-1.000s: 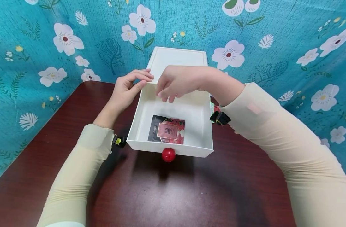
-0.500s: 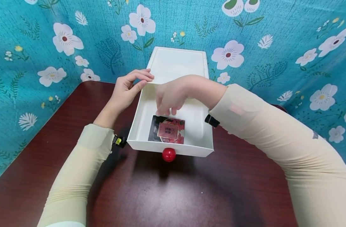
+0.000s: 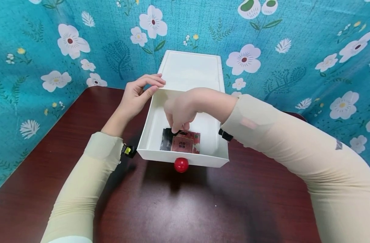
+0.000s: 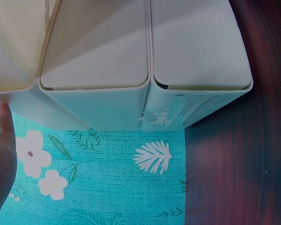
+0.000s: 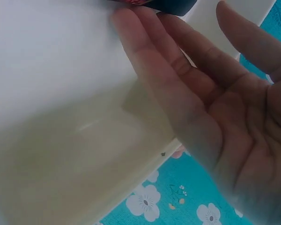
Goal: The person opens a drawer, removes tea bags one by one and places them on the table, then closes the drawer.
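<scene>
A white drawer (image 3: 213,145) with a red ball knob (image 3: 181,165) is pulled out of a white cabinet (image 3: 192,69). Inside, near its front wall, lies a flat black and pink sachet (image 3: 183,142) with printed characters. My right hand (image 3: 182,109) reaches down into the drawer, fingertips at the sachet's far edge. In the right wrist view those fingers are fairly straight against the dark sachet (image 5: 175,5), the thumb standing apart. My left hand (image 3: 133,96) rests its fingers on the cabinet's top left front corner; part of it shows beside the cabinet in the left wrist view.
The cabinet stands on a dark red-brown table (image 3: 173,212), close to a teal flowered cloth (image 3: 112,33) hanging behind. Two more closed white drawer fronts (image 4: 96,44) show in the left wrist view. The pulled-out drawer overhangs the table in front.
My right hand has come down from the drawer's back toward its front and reached the sachet. The sachet has shifted slightly and looks tilted. My left hand has stayed on the cabinet.
</scene>
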Available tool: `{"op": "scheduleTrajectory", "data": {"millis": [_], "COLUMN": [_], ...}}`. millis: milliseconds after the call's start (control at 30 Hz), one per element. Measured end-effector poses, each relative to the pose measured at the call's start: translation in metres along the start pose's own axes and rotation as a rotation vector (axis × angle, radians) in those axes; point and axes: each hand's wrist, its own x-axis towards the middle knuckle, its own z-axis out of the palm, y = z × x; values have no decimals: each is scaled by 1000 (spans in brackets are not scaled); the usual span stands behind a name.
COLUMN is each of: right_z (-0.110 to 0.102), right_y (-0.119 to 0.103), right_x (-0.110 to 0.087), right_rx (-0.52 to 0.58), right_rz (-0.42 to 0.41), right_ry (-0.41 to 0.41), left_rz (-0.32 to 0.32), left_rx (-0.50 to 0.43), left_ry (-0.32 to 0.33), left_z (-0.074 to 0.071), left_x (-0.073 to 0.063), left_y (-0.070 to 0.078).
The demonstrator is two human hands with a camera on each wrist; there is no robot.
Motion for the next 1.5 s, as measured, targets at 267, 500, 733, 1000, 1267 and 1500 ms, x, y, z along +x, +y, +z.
{"op": "scheduleTrajectory", "data": {"millis": [267, 500, 733, 1000, 1267, 1500], "right_z": [-3, -8, -9, -2, 1, -2], "right_y": [-3, -3, -4, -13, -11, 1], "right_x": [-6, -8, -9, -14, -18, -27], "right_rx": [-2, 32, 117, 119, 153, 189], "right_rz": [19, 9, 0, -15, -27, -54], "right_ry": [15, 9, -30, -28, 1, 42], "left_rz": [7, 0, -2, -37, -38, -24], "left_rx": [2, 4, 13, 22, 21, 19], "left_ry": [4, -3, -4, -5, -3, -11], "left_z": [0, 0, 0, 0, -1, 0], "left_x": [3, 3, 4, 0, -1, -1], "left_y": [-1, 1, 2, 4, 3, 3]}}
